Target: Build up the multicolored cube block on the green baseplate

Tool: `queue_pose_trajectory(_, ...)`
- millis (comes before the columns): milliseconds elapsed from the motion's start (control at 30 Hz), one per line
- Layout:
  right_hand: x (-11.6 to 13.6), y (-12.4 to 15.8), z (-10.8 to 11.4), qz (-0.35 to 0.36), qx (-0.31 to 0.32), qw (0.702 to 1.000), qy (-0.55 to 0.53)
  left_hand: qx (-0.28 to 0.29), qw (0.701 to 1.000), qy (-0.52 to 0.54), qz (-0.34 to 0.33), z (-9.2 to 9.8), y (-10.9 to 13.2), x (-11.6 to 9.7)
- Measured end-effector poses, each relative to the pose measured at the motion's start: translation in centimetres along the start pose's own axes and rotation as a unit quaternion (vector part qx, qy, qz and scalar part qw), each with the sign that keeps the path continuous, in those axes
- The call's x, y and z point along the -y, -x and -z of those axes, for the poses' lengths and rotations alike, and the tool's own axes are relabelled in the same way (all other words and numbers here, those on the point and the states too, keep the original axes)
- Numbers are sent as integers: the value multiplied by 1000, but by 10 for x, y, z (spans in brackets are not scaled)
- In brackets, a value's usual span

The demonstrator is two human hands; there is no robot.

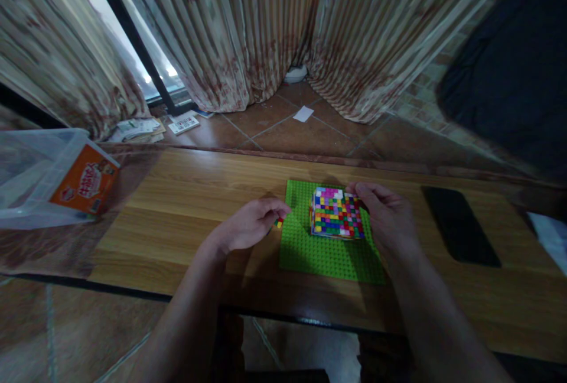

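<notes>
A green studded baseplate (301, 253) lies on the wooden table. On it stands a low block of many-coloured bricks (336, 214), with pink and white ones along its far edge. My right hand (387, 214) is at the block's far right corner, its fingers pinched together; whatever they hold is too small to make out. Left of the block, my left hand (254, 223) hovers by the baseplate's left edge with its fingers curled. A few small loose bricks (279, 223), red, yellow and green, show just beneath its fingertips, partly hidden.
A clear plastic bin (39, 211) with an orange label stands at the far left. A black phone-like slab (460, 226) lies on the table (177, 211) to the right. Beyond the table are curtains (274, 34), papers and books on the tiled floor.
</notes>
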State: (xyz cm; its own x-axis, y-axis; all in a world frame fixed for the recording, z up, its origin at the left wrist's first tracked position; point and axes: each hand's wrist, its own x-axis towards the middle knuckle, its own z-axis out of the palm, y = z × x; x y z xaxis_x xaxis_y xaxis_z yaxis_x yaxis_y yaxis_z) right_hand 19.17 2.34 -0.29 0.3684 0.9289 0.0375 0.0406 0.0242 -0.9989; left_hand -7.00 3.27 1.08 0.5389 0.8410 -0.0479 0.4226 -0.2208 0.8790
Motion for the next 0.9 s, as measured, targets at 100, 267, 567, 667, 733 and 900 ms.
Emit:
queue_pose_trajectory(100, 0, -1, 0, 3, 4, 1000, 1, -15, 999, 45, 9, -3, 0, 2)
queue_pose_trajectory(267, 5, -2, 1, 18, -37, 999, 9, -62, 985, 153, 44, -6, -3, 6)
queue_pose_trajectory(567, 37, 64, -26, 322, 78, 922, 200, -225, 941, 242, 66, 2, -11, 10)
queue_pose_trajectory(667, 23, 94, -52, 349, 257, 872, 225, -254, 925, 269, 85, 4, -11, 11)
queue_pose_trajectory(733, 7, 107, -65, 324, 275, 870, 251, -263, 919, 277, 94, 5, -12, 12)
queue_pose_trajectory(900, -16, 109, -81, 256, 198, 877, 355, -265, 923, 259, 99, 4, -13, 15)
